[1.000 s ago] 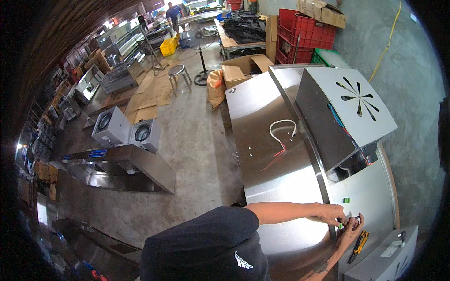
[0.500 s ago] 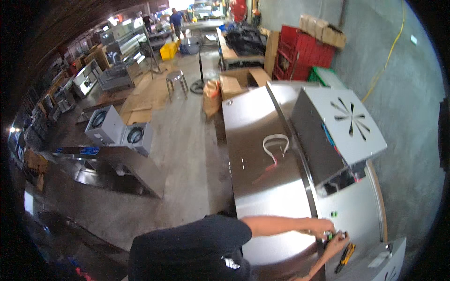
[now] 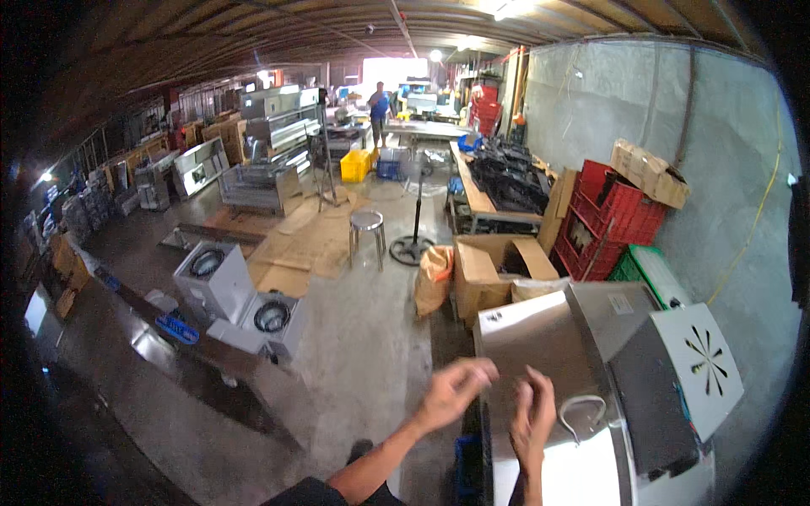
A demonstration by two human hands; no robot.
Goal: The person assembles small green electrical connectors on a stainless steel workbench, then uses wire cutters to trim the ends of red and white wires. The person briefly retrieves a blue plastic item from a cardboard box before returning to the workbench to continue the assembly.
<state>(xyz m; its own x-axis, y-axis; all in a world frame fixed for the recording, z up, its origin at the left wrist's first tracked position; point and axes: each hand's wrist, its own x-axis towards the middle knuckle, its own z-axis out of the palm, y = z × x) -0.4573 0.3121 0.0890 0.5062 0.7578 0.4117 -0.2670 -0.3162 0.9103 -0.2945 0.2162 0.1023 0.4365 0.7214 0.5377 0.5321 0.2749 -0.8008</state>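
Both my hands are raised in front of me, apart from each other, over the near-left edge of a stainless steel panel (image 3: 527, 337). My left hand (image 3: 451, 394) has its fingers loosely bent toward the right, with nothing visible in them. My right hand (image 3: 531, 413) points upward with half-curled fingers, a gap showing beside the thumb; it too shows nothing held. Slight blur softens the fingertips. A white looped strap or cable (image 3: 582, 413) lies on the panel just right of my right hand. Farther right stands a grey metal box (image 3: 704, 358) with a radial slot pattern.
Beyond the panel are an open cardboard box (image 3: 481, 266), a tan sack (image 3: 434, 278) and red crates (image 3: 612, 211) by the wall. Left on the floor stand a steel stool (image 3: 367, 223), fan housings (image 3: 274, 319) and a long steel hood (image 3: 228, 363). A person (image 3: 379, 110) stands far back.
My view has lifted and swung left. My hands have left the small green part on the bench by the grey box and now hang in the air, apart.
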